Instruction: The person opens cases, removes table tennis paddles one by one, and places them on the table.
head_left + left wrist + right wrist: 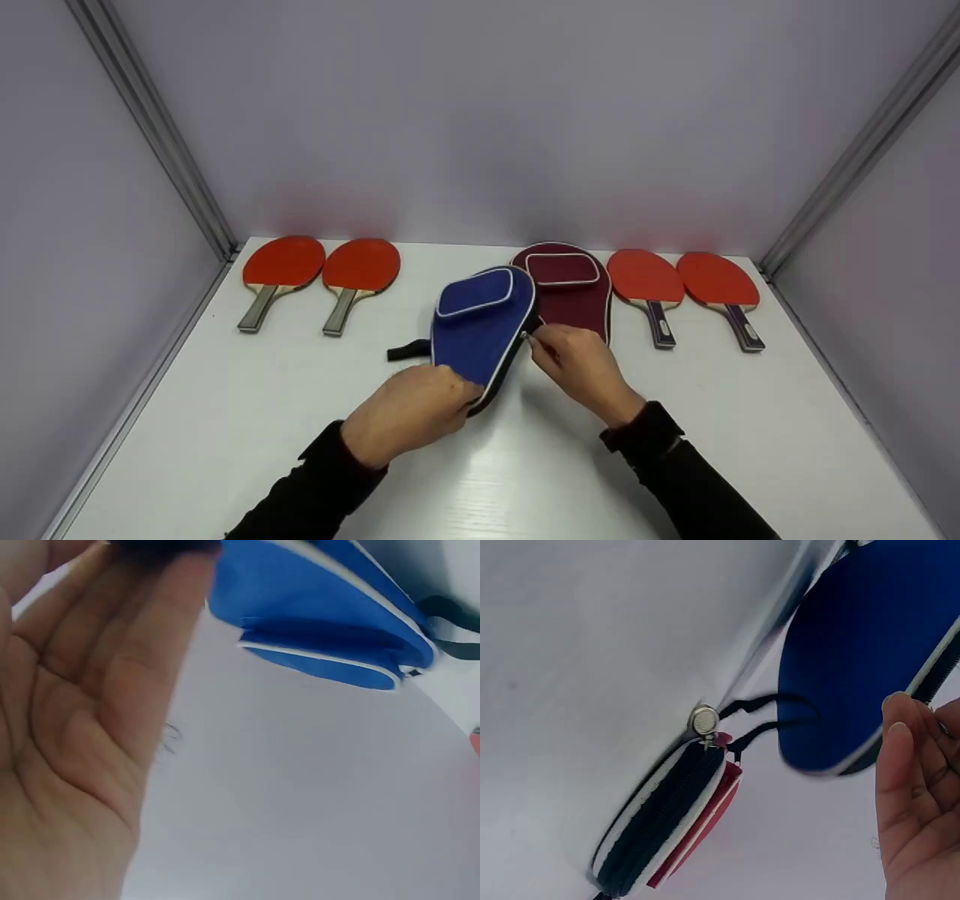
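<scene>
A blue table tennis paddle case (pixel 480 337) with white piping and a front pocket is tilted up over the middle of the table. My left hand (pixel 416 409) grips its lower end between thumb and fingers. At the case's right edge, my right hand (pixel 577 367) pinches the small metal zipper pull (pixel 524 335) on the black zipper side. A black strap (pixel 409 350) sticks out to the left of the case. Behind it lies a dark red paddle case (pixel 574 300), partly covered by the blue one and my right hand; its zippered side (pixel 660 817) shows in the right wrist view.
Two red paddles with grey-brown handles, an outer one (pixel 283 262) and an inner one (pixel 361 266), lie at back left. Two more with dark handles, one (pixel 645 276) beside the other (pixel 718 280), lie at back right. Pale walls (pixel 480 112) enclose the white table (pixel 225 435).
</scene>
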{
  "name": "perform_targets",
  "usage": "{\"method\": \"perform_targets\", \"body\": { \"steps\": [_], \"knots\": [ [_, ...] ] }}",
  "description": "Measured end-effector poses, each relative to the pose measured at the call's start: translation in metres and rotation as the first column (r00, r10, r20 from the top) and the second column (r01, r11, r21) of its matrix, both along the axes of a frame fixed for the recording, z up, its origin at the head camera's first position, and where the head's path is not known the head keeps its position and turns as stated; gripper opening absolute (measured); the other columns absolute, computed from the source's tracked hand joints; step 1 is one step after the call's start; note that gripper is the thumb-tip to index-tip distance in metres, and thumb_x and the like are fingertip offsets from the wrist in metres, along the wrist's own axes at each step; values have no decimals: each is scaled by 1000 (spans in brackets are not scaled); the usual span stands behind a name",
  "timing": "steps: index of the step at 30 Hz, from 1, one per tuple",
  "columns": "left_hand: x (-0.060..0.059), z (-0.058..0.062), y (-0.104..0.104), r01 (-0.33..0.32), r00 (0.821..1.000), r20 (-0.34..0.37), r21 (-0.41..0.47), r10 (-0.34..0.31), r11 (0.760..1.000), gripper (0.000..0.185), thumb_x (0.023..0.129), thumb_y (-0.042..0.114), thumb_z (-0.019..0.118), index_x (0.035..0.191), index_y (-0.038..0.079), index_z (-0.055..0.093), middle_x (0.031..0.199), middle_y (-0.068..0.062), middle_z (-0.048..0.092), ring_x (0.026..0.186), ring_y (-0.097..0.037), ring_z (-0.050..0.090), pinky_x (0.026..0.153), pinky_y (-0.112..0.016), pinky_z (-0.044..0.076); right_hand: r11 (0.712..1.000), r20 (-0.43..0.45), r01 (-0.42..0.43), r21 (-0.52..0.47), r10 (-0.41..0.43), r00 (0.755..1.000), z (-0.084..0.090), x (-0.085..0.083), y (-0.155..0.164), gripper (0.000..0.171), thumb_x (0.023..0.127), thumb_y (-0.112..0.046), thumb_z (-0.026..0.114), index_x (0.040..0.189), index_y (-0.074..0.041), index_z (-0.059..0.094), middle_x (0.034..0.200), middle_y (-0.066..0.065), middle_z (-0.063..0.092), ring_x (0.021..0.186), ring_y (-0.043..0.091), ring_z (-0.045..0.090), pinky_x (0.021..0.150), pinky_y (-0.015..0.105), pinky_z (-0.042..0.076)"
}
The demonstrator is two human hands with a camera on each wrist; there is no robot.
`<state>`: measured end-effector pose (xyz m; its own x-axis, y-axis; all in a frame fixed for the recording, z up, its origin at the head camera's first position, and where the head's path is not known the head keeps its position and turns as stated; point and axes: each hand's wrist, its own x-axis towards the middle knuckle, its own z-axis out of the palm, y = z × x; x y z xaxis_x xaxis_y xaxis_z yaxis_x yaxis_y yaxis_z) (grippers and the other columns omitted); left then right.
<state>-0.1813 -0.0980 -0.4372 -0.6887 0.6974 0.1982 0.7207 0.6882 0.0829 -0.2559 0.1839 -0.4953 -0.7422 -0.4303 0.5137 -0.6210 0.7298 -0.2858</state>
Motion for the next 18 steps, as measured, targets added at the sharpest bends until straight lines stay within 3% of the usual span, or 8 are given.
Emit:
{"method": "perform_targets", "body": {
  "steps": [4,8,10,13,18],
  "knots": [
    [-1,-8,5,-84,996,-28,26,85,996,20,106,25,90,106,10,76,82,-4,77,67,-15,73,59,-39,64,999,-12,-34,-6,34,999,6,8,-5,12,111,-12,79,99,-13,83,85,-3,77,74,6,66,68,27,59],
    [-5,-17,10,-120,992,-31,38,122,992,44,106,36,91,132,2,78,96,-10,85,78,-22,83,64,-41,69,996,-40,-81,29,82,996,11,16,-13,8,112,-14,79,108,-12,86,96,0,85,83,10,77,75,33,69],
    [-7,-20,11,-137,990,-33,49,138,989,58,105,35,92,146,-3,74,104,-13,88,82,-25,86,67,-41,71,994,-55,-98,47,100,993,13,20,-16,6,111,-14,80,110,-12,86,99,1,87,87,12,81,78,35,71],
    [-10,-25,10,-164,986,-4,83,164,983,66,104,30,93,154,-6,70,104,-14,87,78,-24,84,65,-40,70,991,-67,-117,68,121,990,16,25,-20,5,110,-13,81,110,-12,86,101,2,89,91,14,85,81,36,73],
    [-18,-29,8,-195,981,52,133,189,972,59,104,12,87,156,-7,69,101,-16,86,67,-18,75,57,-37,65,990,-58,-126,66,130,990,18,31,-24,6,111,-15,81,108,-12,86,97,0,88,86,12,82,76,33,70]
  ]
}}
